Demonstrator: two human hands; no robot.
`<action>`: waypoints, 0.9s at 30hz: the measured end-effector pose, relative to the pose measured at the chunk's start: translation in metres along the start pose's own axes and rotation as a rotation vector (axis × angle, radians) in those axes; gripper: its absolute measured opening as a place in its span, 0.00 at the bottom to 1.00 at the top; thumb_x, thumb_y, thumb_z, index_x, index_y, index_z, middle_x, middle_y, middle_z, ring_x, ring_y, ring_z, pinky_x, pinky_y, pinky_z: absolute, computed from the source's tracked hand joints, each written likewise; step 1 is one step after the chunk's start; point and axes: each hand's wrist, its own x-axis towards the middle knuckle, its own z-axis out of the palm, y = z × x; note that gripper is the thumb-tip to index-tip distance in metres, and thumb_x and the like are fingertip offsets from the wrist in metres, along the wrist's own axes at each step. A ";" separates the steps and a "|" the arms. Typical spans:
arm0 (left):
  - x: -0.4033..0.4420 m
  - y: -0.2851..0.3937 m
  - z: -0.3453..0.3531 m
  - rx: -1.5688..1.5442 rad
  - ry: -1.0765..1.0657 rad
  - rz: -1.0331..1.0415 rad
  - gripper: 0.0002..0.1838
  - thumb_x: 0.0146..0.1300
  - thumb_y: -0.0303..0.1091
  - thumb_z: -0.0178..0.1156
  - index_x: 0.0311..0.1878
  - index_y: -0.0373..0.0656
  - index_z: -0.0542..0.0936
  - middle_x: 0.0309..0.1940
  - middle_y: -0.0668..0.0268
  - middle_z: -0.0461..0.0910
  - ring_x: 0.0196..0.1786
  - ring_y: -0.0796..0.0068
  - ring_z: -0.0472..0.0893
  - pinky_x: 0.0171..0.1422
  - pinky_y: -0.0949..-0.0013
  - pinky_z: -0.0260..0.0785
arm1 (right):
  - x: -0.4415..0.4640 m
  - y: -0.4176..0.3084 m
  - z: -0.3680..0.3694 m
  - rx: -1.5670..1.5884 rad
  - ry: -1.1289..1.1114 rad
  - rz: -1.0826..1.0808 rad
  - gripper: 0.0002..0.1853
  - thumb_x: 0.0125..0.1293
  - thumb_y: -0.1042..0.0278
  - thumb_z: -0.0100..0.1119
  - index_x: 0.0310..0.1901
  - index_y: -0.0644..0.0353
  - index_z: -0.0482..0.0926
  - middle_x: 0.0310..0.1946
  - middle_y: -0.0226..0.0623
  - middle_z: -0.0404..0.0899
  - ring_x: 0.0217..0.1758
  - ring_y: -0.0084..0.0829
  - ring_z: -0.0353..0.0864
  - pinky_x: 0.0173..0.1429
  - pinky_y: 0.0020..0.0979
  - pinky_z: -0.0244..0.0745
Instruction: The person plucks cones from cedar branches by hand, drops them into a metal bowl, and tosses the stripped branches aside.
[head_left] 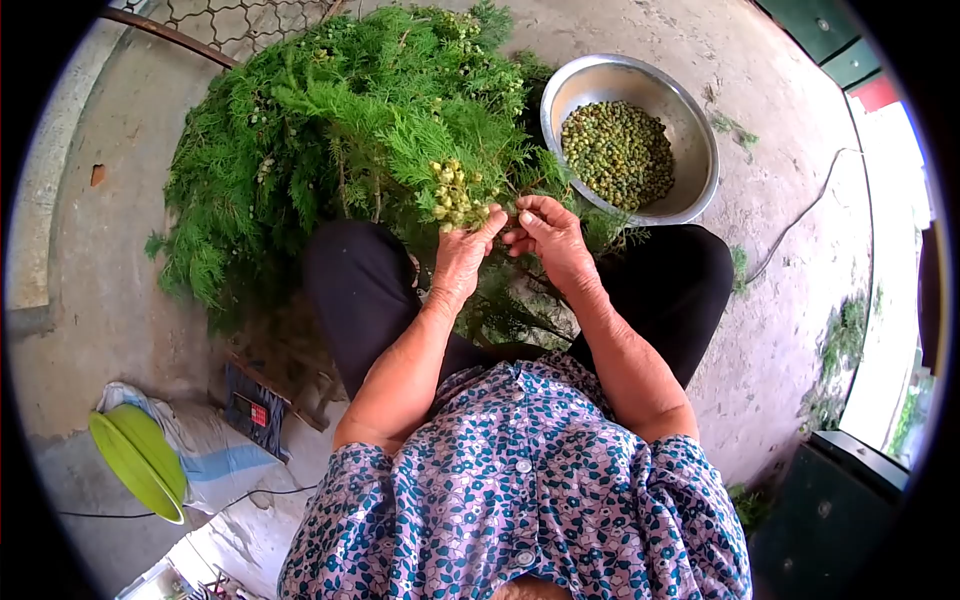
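Observation:
My left hand [463,262] is closed round an evergreen sprig, with a cluster of pale yellow-green cones [455,195] standing out beyond the thumb. Close beside it, almost touching, my right hand [556,242] has thumb and forefinger pinched together. What lies between those fingertips is too small to make out. A large heap of cut feathery evergreen branches [300,140] spreads in front of my knees, and some stems reach down between my legs. To the right of the heap, a metal basin [690,130] holds many small green and brownish cones [618,155].
A lime-green plastic basin [135,460] leans on a pale sack [215,450] at lower left. Wire mesh [225,22] borders the heap's far side. Loose green bits [735,130] and a thin cable [800,235] lie on the concrete floor. A dark green box-like object [825,520] stands at lower right.

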 end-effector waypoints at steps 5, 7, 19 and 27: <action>-0.002 0.000 0.002 -0.070 0.052 -0.079 0.06 0.55 0.34 0.64 0.34 0.45 0.79 0.23 0.78 0.73 0.22 0.86 0.65 0.25 0.79 0.54 | -0.001 0.005 0.005 -0.292 -0.053 -0.107 0.10 0.63 0.79 0.47 0.47 0.67 0.69 0.31 0.40 0.76 0.26 0.27 0.78 0.24 0.24 0.72; 0.002 -0.002 -0.002 -0.053 0.084 -0.078 0.06 0.54 0.34 0.64 0.32 0.44 0.79 0.22 0.77 0.73 0.22 0.86 0.65 0.24 0.80 0.54 | -0.005 0.005 0.006 -0.298 -0.069 -0.114 0.10 0.64 0.78 0.46 0.47 0.67 0.69 0.31 0.39 0.76 0.27 0.27 0.78 0.24 0.24 0.73; 0.002 -0.009 -0.005 0.005 0.044 -0.090 0.07 0.55 0.33 0.63 0.35 0.45 0.77 0.24 0.74 0.75 0.24 0.85 0.70 0.23 0.80 0.57 | 0.003 -0.002 0.007 -0.122 -0.002 -0.125 0.08 0.59 0.78 0.56 0.41 0.64 0.73 0.22 0.29 0.72 0.19 0.18 0.67 0.23 0.21 0.63; -0.003 -0.001 -0.001 0.071 0.008 -0.068 0.09 0.54 0.35 0.64 0.35 0.44 0.76 0.23 0.75 0.74 0.24 0.86 0.69 0.24 0.80 0.58 | 0.002 0.003 0.006 -0.305 0.065 -0.112 0.04 0.56 0.77 0.57 0.35 0.65 0.77 0.22 0.30 0.75 0.22 0.18 0.72 0.23 0.20 0.66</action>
